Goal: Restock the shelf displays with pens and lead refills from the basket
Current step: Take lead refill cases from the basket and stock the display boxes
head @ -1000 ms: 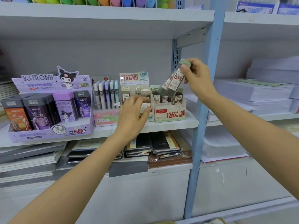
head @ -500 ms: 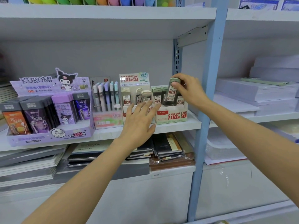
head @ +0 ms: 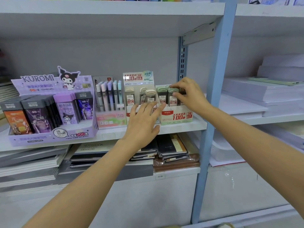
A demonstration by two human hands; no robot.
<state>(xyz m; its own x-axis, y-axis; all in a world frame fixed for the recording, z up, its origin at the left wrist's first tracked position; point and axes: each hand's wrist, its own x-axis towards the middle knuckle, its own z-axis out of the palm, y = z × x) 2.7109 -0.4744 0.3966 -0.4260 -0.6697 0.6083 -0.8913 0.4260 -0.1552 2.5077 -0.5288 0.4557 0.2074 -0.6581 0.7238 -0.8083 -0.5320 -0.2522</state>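
1. Right of centre in the frame, on the middle shelf (head: 181,126), the right hand (head: 189,96) is curling over the 0.7 display box (head: 176,116); its fingertips are lying on the green caps and its thumb is pressing the front of a lead refill case (head: 172,97), so it is pinching that case rather than hanging loose; whether more cases are sitting behind the palm I cannot tell.
2. That case is standing upright in the box, long axis vertical, cap up, label facing outward; it is sitting directly beneath the curled fingers, so I judge the seating push is going to run straight down along that axis.
3. Just left of it and lower, the left hand (head: 143,119) is spreading flat with straight fingers, holding nothing; it is lying across the front of the 0.5 display box (head: 139,79), its fingertips reaching the seam between the two boxes, seemingly steadying them.
4. Being the nearer hand, the right one is looking like the one to finish the placement; crowded neighbouring cases are risking a tilt.
5. Further left, the pen display (head: 109,96) and the Kuromi display (head: 49,125) are standing untouched; the basket is not showing.
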